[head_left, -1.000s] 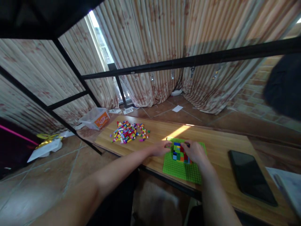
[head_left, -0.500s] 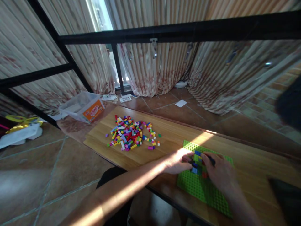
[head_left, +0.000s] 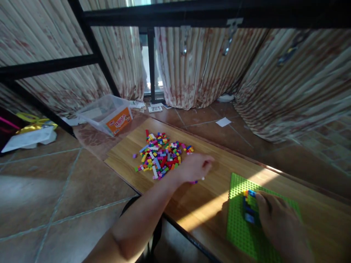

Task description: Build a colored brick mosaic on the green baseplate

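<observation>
A small built block of toy bricks (head_left: 250, 208), with blue, yellow, green and light blue parts, sits on the green studded baseplate (head_left: 238, 233). My right hand (head_left: 279, 219) is closed against its right side and hides part of it. My left hand (head_left: 196, 167) hovers at the right edge of a heap of loose colourful bricks (head_left: 157, 155), its fingers curled in. Whatever is inside that curl, if anything, cannot be seen. The hand also covers some of the scattered bricks beneath it.
Under everything is a long wooden table (head_left: 126, 149). Past its far left end stands a clear plastic box (head_left: 102, 113) with an orange label. Black metal bars (head_left: 186, 16) and striped curtains (head_left: 189, 73) rise behind. Paper (head_left: 223, 121) lies on the tiled floor.
My left hand has left the brick build and moved left to the loose bricks. My right hand stays at the build. The whole view has shifted, so the table appears farther right.
</observation>
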A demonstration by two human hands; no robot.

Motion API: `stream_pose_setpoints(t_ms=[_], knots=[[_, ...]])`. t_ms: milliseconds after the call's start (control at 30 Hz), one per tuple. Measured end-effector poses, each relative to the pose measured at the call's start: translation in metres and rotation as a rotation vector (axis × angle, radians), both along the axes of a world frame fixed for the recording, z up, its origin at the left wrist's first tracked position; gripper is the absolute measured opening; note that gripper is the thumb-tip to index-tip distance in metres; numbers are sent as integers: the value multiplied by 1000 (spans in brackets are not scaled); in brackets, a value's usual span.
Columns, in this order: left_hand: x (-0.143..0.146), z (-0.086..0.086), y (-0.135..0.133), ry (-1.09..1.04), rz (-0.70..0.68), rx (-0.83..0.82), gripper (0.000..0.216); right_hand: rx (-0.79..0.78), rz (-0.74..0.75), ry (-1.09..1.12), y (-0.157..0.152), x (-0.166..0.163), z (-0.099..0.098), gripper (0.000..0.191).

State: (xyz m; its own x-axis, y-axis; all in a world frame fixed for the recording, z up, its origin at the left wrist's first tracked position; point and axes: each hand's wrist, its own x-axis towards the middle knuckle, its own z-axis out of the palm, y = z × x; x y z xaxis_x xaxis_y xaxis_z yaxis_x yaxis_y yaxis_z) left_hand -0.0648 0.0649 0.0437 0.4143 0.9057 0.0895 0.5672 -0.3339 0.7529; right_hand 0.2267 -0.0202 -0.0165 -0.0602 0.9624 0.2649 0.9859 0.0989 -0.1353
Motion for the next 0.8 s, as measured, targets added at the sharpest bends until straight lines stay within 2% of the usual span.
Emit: stream_pose_setpoints(t_ms=[167, 267, 367, 533, 800], knots=[[-100, 21, 24, 107, 295, -6, 22, -51, -47, -17, 1, -14, 7, 57], [-127, 23, 21, 319, 343, -54, 19, -71, -36, -29, 2, -21, 9, 55], [-128, 18, 19, 442, 385, -100, 16, -68, -25, -47, 3, -27, 10, 53], [-114, 13, 22, 541, 470, -99, 24, -63, -24, -40, 2, -31, 11, 49], [-114, 9, 27, 510, 380, -86, 12, -36, -27, -11, 3, -34, 9, 47]])
